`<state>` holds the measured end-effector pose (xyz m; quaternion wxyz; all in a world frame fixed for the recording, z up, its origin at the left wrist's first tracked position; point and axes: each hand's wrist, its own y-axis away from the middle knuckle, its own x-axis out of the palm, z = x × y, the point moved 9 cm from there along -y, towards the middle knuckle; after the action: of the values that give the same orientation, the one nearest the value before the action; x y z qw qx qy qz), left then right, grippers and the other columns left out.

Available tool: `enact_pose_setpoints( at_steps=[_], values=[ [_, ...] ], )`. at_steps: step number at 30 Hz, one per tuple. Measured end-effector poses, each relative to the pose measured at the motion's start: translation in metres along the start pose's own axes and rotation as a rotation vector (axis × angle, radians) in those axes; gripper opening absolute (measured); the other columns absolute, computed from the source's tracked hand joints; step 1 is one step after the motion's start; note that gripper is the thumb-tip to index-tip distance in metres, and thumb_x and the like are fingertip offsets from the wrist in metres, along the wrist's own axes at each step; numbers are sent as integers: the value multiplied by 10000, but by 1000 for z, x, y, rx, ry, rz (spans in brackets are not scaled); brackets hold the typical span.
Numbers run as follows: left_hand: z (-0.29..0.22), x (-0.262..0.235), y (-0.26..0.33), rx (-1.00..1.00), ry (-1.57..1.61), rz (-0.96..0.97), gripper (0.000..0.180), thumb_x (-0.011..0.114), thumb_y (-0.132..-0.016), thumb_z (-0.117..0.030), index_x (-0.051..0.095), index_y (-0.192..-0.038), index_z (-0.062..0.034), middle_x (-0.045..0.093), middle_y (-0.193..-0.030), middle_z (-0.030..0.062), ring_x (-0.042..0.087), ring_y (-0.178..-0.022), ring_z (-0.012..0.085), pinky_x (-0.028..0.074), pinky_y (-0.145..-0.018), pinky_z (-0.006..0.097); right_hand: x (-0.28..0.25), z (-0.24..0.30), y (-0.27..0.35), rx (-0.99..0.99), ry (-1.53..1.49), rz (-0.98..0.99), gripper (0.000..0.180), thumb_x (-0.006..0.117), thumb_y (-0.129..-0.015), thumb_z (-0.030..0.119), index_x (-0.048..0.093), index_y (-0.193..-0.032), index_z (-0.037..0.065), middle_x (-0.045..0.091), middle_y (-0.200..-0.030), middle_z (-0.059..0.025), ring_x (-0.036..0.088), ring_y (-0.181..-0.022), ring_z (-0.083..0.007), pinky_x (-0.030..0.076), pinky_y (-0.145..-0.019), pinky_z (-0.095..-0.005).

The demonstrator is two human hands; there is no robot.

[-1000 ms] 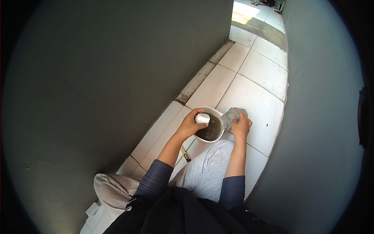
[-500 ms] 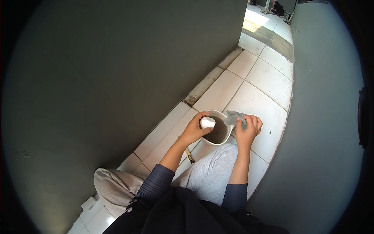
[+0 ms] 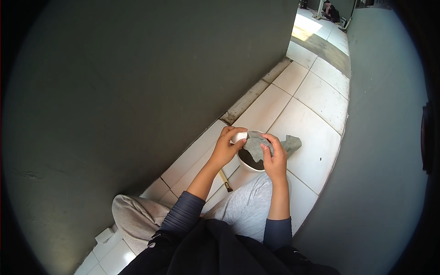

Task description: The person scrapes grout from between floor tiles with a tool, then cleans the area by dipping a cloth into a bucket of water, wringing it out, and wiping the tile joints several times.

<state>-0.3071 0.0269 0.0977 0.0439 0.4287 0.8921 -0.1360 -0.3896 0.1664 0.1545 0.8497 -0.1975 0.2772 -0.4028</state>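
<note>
Left hand: the left hand (image 3: pixel 228 149) is closing its fingers (image 3: pixel 239 145) around a small white object (image 3: pixel 239 136), holding it just above the rim of the bowl.
Right hand: the right hand (image 3: pixel 275 160) is pinching a grey cloth (image 3: pixel 256 145) between thumb and fingers, pressing it against the white object.
Cloth: it is draping over the far side of the bowl, one end trailing out toward the tiled floor (image 3: pixel 311 105).
Bowl: the white bowl (image 3: pixel 247 164) is sitting just past the person's knee, in the middle of the floor strip between the two walls; its inside is looking dark, with what could be dark liquid or residue.
Progress: judging by the contact, the wiping of the white object is under way; how clean it is cannot be told, and the bowl's dark inside is looking untouched.
Stick: a thin tool with a dark tip (image 3: pixel 224 181) is lying on the floor beside the left forearm.
Walls: a dark green wall (image 3: pixel 137 82) is running along the left edge of the floor, a grey wall (image 3: pixel 380 160) along the right.
Packages, labels, signs: none are showing.
</note>
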Motion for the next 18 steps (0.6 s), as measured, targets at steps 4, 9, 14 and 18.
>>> enact_pose_setpoints(
  at_steps=[4,9,14,18],
  values=[
    [13,-1,-1,13,-33,12,297,620,-822,-63,581,-1116,-79,464,-1085,102,518,-983,213,523,-770,282,7,17,-3,-115,-17,28,270,505,-845,-40,576,-1097,23,617,-1033,-135,608,-912,-245,497,-753,-303],
    [18,-10,-6,-4,-153,-34,292,604,-843,-85,573,-1133,-92,464,-1092,101,516,-989,202,517,-773,293,7,19,-2,-152,2,69,228,524,-837,-40,602,-1041,24,614,-974,-125,602,-849,-235,490,-694,-280],
    [30,7,-2,-194,250,140,289,571,-859,-117,563,-1142,-174,505,-1048,35,510,-926,148,475,-718,261,7,18,-3,-121,-53,47,148,562,-818,-15,591,-961,8,602,-927,-123,593,-826,-251,475,-699,-300],
    [34,20,11,-419,612,221,296,555,-889,-165,508,-1180,-153,526,-1049,-6,509,-930,91,494,-727,278,1,7,-2,-72,22,-34,147,588,-812,18,579,-958,5,594,-911,-126,589,-824,-270,469,-713,-326]
  ],
)
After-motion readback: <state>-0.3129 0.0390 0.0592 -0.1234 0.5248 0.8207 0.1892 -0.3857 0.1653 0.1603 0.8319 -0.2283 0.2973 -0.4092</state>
